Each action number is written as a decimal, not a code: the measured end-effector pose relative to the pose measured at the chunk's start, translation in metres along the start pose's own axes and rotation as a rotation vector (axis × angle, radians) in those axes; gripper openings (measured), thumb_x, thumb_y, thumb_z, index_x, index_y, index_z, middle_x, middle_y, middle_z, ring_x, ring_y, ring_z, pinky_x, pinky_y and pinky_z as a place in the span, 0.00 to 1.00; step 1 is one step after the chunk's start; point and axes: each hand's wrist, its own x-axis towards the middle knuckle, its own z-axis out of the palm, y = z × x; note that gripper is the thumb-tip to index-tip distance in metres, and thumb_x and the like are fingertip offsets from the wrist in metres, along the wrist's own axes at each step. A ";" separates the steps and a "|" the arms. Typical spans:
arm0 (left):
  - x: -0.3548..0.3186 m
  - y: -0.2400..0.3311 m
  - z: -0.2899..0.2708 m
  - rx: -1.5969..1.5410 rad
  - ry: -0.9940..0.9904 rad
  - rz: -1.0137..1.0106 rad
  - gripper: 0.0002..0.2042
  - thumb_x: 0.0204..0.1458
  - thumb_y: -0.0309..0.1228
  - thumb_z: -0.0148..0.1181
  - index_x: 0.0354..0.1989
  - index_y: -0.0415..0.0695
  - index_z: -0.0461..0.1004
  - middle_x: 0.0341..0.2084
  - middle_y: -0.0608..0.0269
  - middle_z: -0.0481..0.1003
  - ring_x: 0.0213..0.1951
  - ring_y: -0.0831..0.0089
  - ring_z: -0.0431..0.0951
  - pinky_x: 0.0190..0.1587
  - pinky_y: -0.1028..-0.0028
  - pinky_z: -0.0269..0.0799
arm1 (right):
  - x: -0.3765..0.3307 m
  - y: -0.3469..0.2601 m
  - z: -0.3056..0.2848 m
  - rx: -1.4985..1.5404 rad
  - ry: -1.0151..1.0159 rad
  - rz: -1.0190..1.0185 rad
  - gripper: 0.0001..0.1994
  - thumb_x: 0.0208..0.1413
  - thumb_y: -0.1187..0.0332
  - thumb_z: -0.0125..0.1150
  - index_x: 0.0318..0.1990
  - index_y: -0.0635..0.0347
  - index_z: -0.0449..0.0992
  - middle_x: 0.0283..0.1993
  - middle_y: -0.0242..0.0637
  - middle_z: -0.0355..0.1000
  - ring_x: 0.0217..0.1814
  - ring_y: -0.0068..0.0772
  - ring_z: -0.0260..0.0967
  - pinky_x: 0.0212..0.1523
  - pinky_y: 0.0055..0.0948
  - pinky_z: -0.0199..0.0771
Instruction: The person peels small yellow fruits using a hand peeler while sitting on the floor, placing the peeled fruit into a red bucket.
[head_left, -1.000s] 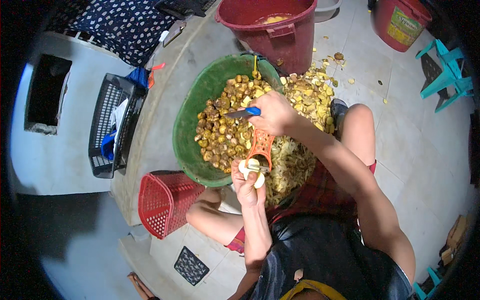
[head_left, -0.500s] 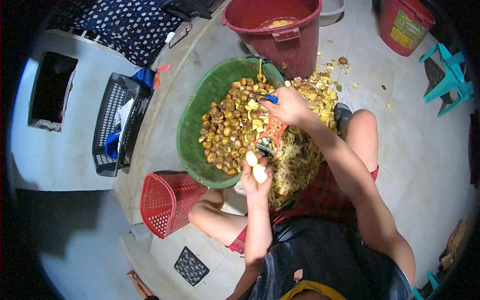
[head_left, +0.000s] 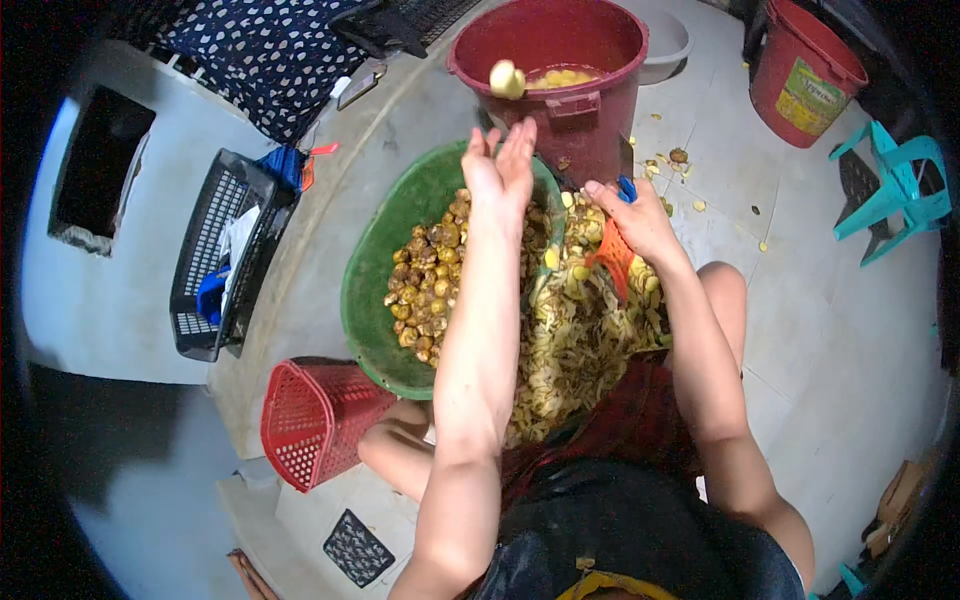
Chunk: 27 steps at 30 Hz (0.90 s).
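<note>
My left hand [head_left: 500, 172] is raised towards the large red bucket [head_left: 570, 135], palm up and fingers spread, with nothing in it. Just above its fingertips, peeled potatoes [head_left: 507, 80] hang in the air in front of the bucket's near rim. More pale peeled potatoes [head_left: 560, 77] lie inside the bucket. Over the heap of peelings [head_left: 575, 340], my right hand [head_left: 640, 222] is closed round an orange peeler [head_left: 614, 258]; a blue piece [head_left: 627, 189] sticks out above the fist. Unpeeled brown potatoes [head_left: 425, 285] fill part of the green basin [head_left: 365, 310], partly hidden by my left forearm.
On the left stand a red perforated basket [head_left: 300, 425] and a black crate [head_left: 205, 270] holding blue and white things. Another red bucket [head_left: 805, 75] and a turquoise stool [head_left: 890, 190] are at the right. A grey basin [head_left: 665, 45] sits behind the large bucket; peel scraps litter the tiles.
My left hand has moved up and forward from beside the peeler and let go of the peeled potatoes, now airborne by the bucket. My right hand has drawn back to the right with the peeler.
</note>
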 end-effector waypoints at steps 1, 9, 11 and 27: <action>0.007 0.004 0.006 -0.079 -0.053 -0.009 0.24 0.63 0.38 0.39 0.60 0.35 0.43 0.61 0.31 0.48 0.62 0.41 0.55 0.65 0.54 0.56 | 0.000 0.001 -0.004 -0.002 -0.003 0.000 0.23 0.52 0.52 0.61 0.15 0.59 0.67 0.13 0.25 0.59 0.17 0.19 0.53 0.20 0.29 0.54; -0.006 0.070 -0.185 0.702 0.393 0.088 0.06 0.58 0.31 0.48 0.40 0.42 0.67 0.32 0.62 0.70 0.36 0.70 0.73 0.41 0.68 0.72 | -0.008 -0.002 -0.010 -0.199 -0.096 0.096 0.25 0.53 0.51 0.60 0.14 0.62 0.65 0.11 0.26 0.56 0.17 0.20 0.50 0.20 0.31 0.52; -0.036 0.136 -0.285 0.670 0.537 0.111 0.03 0.56 0.27 0.47 0.30 0.46 0.66 0.20 0.66 0.67 0.22 0.74 0.68 0.20 0.74 0.64 | -0.011 -0.010 0.000 -0.365 -0.170 0.069 0.25 0.53 0.53 0.60 0.16 0.66 0.66 0.11 0.34 0.57 0.17 0.25 0.52 0.21 0.34 0.55; -0.113 0.206 -0.445 2.341 0.733 -0.922 0.21 0.39 0.36 0.67 0.44 0.44 0.76 0.46 0.52 0.75 0.50 0.58 0.75 0.54 0.56 0.67 | 0.004 -0.007 0.076 -0.805 -0.515 0.070 0.15 0.48 0.65 0.62 0.19 0.68 0.71 0.15 0.50 0.62 0.19 0.49 0.60 0.25 0.41 0.63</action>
